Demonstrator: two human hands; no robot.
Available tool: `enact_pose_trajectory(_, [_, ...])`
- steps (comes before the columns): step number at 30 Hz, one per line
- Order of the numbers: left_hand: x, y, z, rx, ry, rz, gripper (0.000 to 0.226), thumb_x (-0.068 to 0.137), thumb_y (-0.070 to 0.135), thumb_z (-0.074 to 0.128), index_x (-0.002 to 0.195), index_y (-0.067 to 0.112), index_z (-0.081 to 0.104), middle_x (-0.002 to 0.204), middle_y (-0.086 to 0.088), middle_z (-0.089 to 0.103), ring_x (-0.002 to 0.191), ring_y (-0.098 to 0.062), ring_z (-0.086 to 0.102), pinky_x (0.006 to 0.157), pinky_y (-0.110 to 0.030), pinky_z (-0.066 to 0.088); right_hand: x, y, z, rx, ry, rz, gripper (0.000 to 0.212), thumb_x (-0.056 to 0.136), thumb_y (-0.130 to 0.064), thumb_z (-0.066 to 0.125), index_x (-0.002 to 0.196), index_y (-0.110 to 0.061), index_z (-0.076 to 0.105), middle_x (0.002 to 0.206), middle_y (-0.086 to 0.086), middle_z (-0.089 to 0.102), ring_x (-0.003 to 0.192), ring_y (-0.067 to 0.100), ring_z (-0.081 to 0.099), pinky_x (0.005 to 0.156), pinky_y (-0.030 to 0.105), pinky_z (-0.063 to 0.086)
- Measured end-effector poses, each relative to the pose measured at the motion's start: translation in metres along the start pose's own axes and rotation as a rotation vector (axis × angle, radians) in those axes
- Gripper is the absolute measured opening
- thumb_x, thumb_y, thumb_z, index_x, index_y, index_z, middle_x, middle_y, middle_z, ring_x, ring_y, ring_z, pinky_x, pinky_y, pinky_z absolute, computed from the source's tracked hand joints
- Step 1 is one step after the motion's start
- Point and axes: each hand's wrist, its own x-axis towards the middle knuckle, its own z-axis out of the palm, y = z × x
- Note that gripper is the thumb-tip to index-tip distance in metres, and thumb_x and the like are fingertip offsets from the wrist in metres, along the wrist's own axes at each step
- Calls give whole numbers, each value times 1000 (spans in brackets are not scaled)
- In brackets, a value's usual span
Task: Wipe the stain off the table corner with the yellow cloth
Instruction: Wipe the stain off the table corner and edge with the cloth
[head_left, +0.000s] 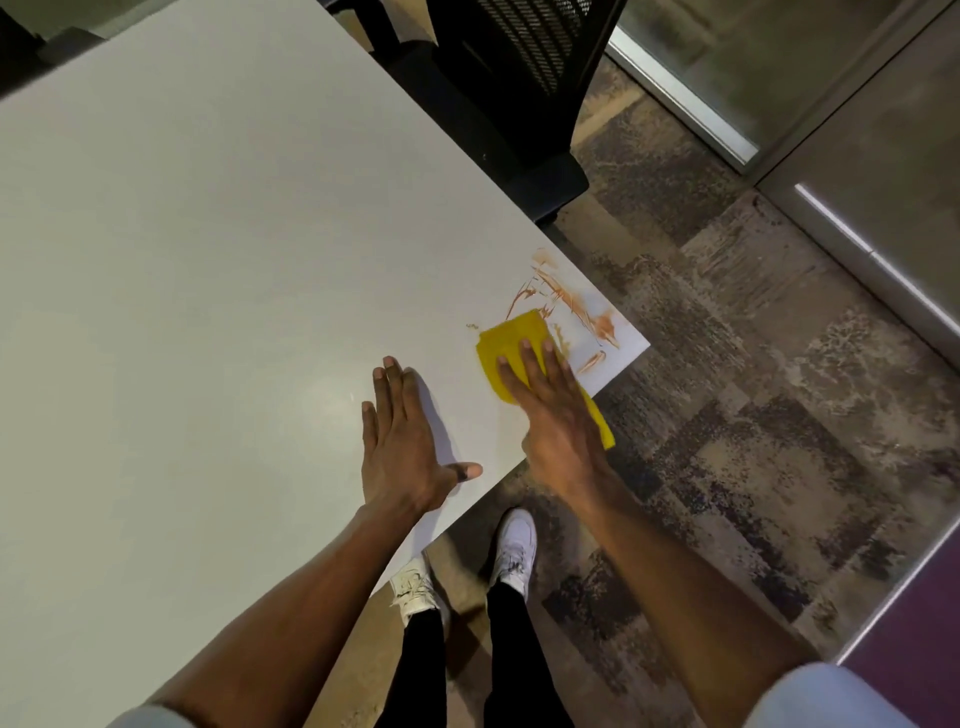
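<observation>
An orange-brown smeared stain (569, 304) covers the near right corner of the white table (208, 260). A folded yellow cloth (506, 340) lies flat on the table just left of the stain, one end hanging over the table edge. My right hand (556, 415) presses flat on the cloth, fingers pointing toward the stain. To the left of the cloth, my left hand (402, 436) rests flat on the tabletop with fingers spread and nothing in it.
A black mesh office chair (498, 93) stands against the table's far right edge. Patterned carpet (727, 415) lies to the right, with a glass partition and metal frame (857, 244) beyond. My feet in white shoes (511, 551) stand by the table edge.
</observation>
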Motion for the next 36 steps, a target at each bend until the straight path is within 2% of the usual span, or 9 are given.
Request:
enact_pose_trajectory(3, [-1, 0, 1, -18, -4, 2, 158, 68, 84, 75, 164, 8, -24, 173, -11, -32, 161, -30, -29, 134, -49, -6, 2, -6, 1, -22, 13, 16, 96, 84, 11, 46, 166, -25, 12, 176, 6, -2, 162, 31, -14, 131, 52, 15])
enact_pose_trajectory(7, [-1, 0, 3, -33, 11, 7, 159, 67, 85, 75, 164, 8, -23, 172, -10, -35, 160, -29, -31, 134, -50, -5, -46, -23, 23, -18, 61, -16, 91, 82, 3, 31, 166, -25, 12, 176, 6, 1, 162, 32, -9, 130, 53, 21])
enact_pose_trajectory(11, [0, -1, 4, -63, 33, 4, 159, 64, 88, 73, 166, 10, -21, 172, -8, -35, 160, -27, -32, 134, -46, -7, -66, -31, 32, -51, 38, -47, 99, 78, 8, 38, 166, -27, 8, 176, 5, 0, 163, 32, -4, 128, 52, 27])
enact_pose_trajectory(14, [1, -2, 4, -90, 42, 0, 159, 64, 85, 76, 166, 11, -21, 172, -7, -35, 160, -25, -32, 134, -47, -7, -29, -22, 17, -58, 11, -68, 97, 80, 6, 36, 166, -29, 8, 176, 4, -1, 162, 30, -10, 131, 51, 20])
enact_pose_trajectory(19, [-1, 0, 0, -105, 31, 5, 158, 66, 81, 80, 166, 10, -19, 173, -9, -33, 161, -27, -29, 134, -47, -7, 39, -25, -4, -23, -18, -24, 96, 86, 10, 53, 166, -27, 13, 176, 6, -1, 162, 32, -12, 133, 48, 9])
enact_pose_trajectory(28, [-4, -1, -3, -134, 23, 5, 158, 66, 79, 81, 166, 9, -20, 172, -7, -36, 160, -25, -33, 135, -49, -5, -54, -32, 19, -32, -64, -37, 108, 79, 12, 56, 166, -30, 8, 176, 2, -5, 162, 28, -13, 132, 51, 18])
enact_pose_trajectory(33, [-1, -3, -1, -131, 46, 7, 158, 66, 80, 81, 167, 9, -18, 173, -8, -34, 160, -25, -32, 135, -48, -7, 30, -32, 2, -100, -43, -97, 98, 88, 3, 58, 166, -27, 7, 175, 8, -3, 162, 35, -10, 132, 51, 13])
enact_pose_trajectory(36, [-2, -4, 0, -120, 47, 13, 157, 66, 82, 79, 167, 9, -17, 173, -8, -33, 161, -26, -30, 135, -47, -7, 82, -37, -8, -141, 26, -37, 83, 97, -6, 50, 166, -25, 7, 175, 11, -1, 162, 37, -6, 132, 50, 10])
